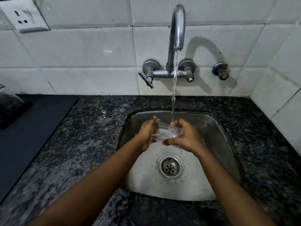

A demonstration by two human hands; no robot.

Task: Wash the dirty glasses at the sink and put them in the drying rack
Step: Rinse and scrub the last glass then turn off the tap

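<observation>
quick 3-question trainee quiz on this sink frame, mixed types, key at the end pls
1. True or false: the tap is shut off.
2. Multiple choice: where is the clear glass? A) on the granite counter B) held by both hands over the sink C) on the dark mat
3. Fill in: the water stream lands at the fingers of the ___ hand.

Key:
1. False, water is running.
2. B, the left hand and right hand both hold it above the drain.
3. Right.
</observation>
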